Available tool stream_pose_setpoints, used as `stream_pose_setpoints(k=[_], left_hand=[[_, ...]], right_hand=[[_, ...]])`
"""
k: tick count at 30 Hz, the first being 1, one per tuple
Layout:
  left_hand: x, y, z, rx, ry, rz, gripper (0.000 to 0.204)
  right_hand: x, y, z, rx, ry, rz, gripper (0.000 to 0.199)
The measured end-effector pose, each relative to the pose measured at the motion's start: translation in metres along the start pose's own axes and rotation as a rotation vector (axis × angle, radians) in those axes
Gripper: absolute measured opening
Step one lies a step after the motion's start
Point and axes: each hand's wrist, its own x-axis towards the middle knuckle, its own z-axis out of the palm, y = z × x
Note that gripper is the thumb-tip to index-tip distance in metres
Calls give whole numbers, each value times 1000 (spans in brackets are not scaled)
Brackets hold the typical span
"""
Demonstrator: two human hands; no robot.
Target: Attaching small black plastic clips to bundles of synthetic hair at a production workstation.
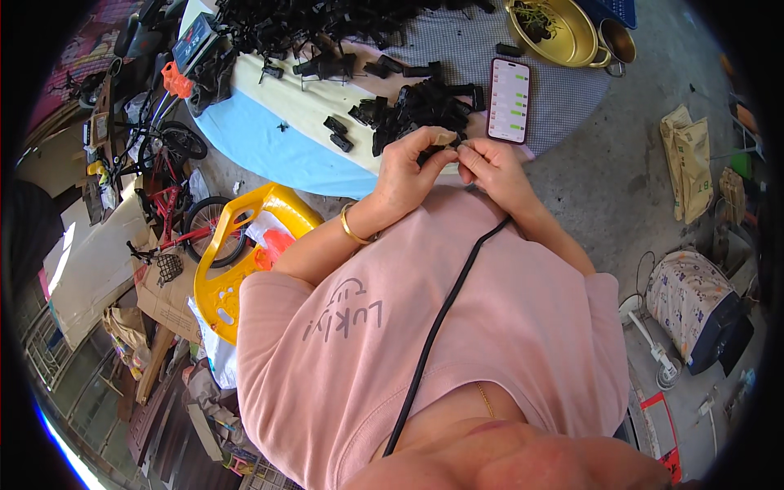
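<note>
My left hand (411,166) and my right hand (495,171) meet at the near edge of the round table, fingertips pinched close together. A small dark bit shows between them, but the fingers hide most of it, so I cannot make out its kind. Just beyond lies a small pile of black plastic parts (420,113), with two loose black pieces (338,134) to its left. Farther back spreads a much larger heap of similar black parts (302,24). A phone (508,98) with its screen lit lies right of the small pile.
Striped and checked cloth (286,155) covers the table. At the far right edge stands a gold-coloured pot (572,37) with green sprigs in it. A yellow plastic chair (214,286) is at my left, near a red bicycle (171,220). Brown paper bags (688,163) lie on the right-hand floor.
</note>
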Motion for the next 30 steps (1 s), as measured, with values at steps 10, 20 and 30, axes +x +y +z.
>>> stream_pose_setpoints(k=[10,20,30], left_hand=[[16,5,-16,-1182,-33,-634,23],[2,10,-14,-521,-309,-327,38],[0,10,-9,-531,-246,-317,37]], right_hand=[[-6,0,0,-228,206,-445,13],[-5,-16,6,100,197,-210,19],[-4,-8,0,129,36,-56,16]])
